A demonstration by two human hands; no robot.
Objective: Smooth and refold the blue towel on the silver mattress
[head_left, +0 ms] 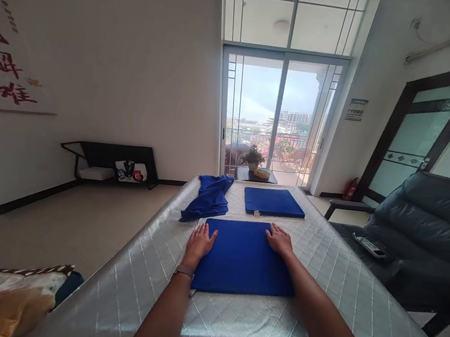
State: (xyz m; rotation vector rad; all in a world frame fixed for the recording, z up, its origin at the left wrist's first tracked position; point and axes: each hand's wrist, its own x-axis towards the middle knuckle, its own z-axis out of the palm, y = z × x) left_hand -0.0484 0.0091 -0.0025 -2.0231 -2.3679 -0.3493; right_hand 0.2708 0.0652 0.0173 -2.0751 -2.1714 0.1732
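A flat blue rectangle of folded cloth [241, 261] lies in front of me on the quilted silver-grey bed surface [148, 284]. Resting on its upper left edge is my left hand [201, 242], palm down with fingers stretched out. My right hand [279, 239] lies flat at the upper right corner, its fingers also extended. Neither hand grips anything. Beyond this cloth, to the right, sits a second neatly folded blue cloth [273, 201] with a small white tag at its near edge. A loose, crumpled blue cloth [209, 199] lies to the far left.
A dark padded armchair [422, 237] stands right of the bed with a remote control [371, 247] on it. Behind the bed, a small table [256, 177] bears a potted plant [253, 158]. A black bench [119, 158] stands by the left wall; bundled fabrics [5, 301] lie lower left.
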